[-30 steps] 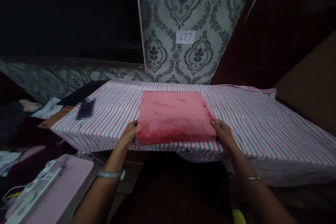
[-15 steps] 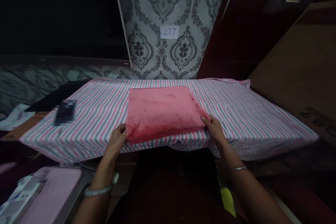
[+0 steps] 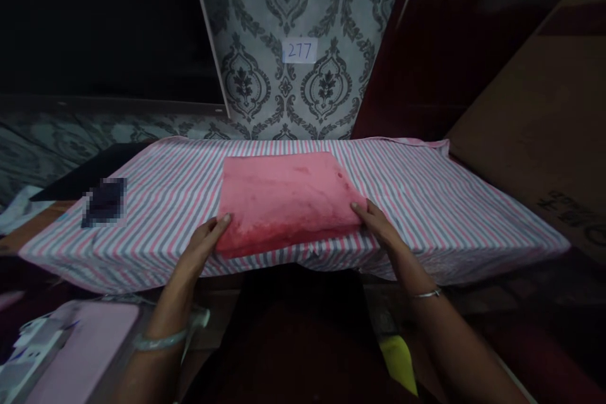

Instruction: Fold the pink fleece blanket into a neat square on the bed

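Note:
A folded pink plush cloth lies flat as a rectangle, its near edge a darker red and slightly rumpled. My left hand grips its left near corner, thumb on top and the other fingers partly hidden along the side. At the right near corner, my right hand holds the edge between the thumb above and fingers at the outer side. Beneath the cloth is a table covered with a pink, grey and white striped tablecloth.
A blurred-out dark item sits on the table's left part. A large cardboard box stands at the right. Behind are a dark television screen and a patterned wall with a paper marked 277. A pink surface is at lower left.
My left hand has shifted from pinching the left side to having its thumb on top of the corner. My right hand stays at its corner. The whole view has shifted slightly.

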A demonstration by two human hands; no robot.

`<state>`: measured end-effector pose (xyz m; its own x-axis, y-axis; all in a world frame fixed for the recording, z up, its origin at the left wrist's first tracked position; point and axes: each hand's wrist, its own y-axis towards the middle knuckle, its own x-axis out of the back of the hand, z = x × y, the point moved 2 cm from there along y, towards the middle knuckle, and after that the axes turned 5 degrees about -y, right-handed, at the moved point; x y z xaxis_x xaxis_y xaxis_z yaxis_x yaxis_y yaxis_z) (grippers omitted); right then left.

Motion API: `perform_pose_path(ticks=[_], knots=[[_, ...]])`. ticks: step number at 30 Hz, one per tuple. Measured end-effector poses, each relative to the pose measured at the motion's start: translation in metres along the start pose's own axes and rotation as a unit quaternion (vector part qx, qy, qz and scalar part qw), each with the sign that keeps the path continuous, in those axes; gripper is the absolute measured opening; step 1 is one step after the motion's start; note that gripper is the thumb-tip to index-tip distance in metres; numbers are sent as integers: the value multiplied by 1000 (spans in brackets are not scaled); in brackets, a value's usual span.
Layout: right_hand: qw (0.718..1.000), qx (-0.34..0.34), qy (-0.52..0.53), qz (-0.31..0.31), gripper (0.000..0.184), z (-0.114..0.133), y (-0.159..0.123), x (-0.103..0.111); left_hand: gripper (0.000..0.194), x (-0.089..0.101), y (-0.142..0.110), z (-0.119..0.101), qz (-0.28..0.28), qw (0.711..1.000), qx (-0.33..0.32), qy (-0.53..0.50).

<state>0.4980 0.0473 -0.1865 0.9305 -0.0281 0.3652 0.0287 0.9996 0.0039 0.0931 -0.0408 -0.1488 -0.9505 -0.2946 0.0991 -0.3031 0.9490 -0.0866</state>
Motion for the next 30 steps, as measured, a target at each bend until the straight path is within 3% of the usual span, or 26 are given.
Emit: perform_pose_path(ticks=[5, 9, 14, 17, 20, 23, 26, 30], knots=[[989, -32, 136, 42, 62, 6, 1, -10, 62, -18, 0, -14, 10, 996, 5, -87], [978, -22, 199, 64, 65, 13, 4, -14, 66, -18, 8, -19, -6, 990, 20, -139], [981, 32, 190, 2, 68, 24, -14, -20, 57, 5, 21, -28, -57, 989, -12, -137], [982, 2, 179, 54, 74, 13, -33, -26, 57, 23, 17, -16, -62, 995, 12, -71], [980, -54, 171, 87, 80, -2, -33, -22, 54, 37, 20, -3, -58, 997, 41, -39], [986, -72, 132, 67, 78, -4, -9, -13, 57, 45, 42, -5, -72, 997, 42, -8], [990, -64, 104, 64, 66, 8, 32, -12, 62, 43, 84, -21, -50, 997, 54, 24], [990, -66, 110, 57, 36, 31, 90, -24, 42, 26, 143, -41, -18, 994, 107, -7]])
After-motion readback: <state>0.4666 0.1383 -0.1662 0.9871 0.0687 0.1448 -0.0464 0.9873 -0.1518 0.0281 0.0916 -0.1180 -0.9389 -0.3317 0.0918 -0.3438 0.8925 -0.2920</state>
